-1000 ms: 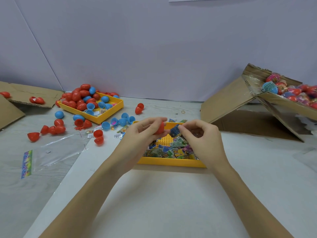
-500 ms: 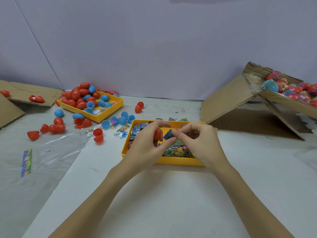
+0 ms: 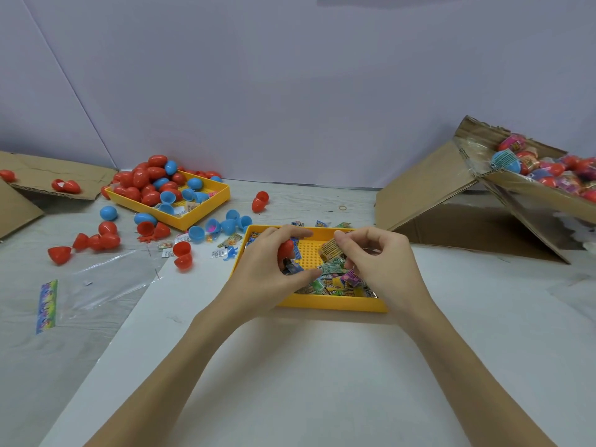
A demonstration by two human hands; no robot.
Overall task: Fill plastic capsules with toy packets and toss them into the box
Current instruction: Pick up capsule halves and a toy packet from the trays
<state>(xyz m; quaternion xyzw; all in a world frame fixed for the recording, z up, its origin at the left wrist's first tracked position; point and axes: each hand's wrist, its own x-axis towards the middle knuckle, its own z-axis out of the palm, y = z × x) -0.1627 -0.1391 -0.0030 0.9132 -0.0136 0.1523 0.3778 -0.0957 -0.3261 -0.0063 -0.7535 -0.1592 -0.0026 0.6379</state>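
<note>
Lots of the job is already done, I think, because the brown cardboard box (image 3: 532, 185) on the right side holds a big heap of filled, wrapped capsules. But lots is left too. The person's left hand (image 3: 267, 269) grips a red plastic capsule half (image 3: 285, 250), fingers curled round it, just over the near yellow plastic tray (image 3: 335, 305). The right hand (image 3: 380, 262) pinches a small tan toy packet (image 3: 330, 250) between thumb and fingertips, close beside the red half but not in it yet. So this capsule still has to be filled, closed and tossed. The near yellow tray holds a pile of colourful little packets, with some bare bottom showing. The far yellow plastic tray (image 3: 206, 213) on the left is heaped with red and blue capsule halves. More red and blue halves lie loose on the worktop (image 3: 322, 382) around it, and a clear plastic bag (image 3: 96, 285) lies flat nearby.
</note>
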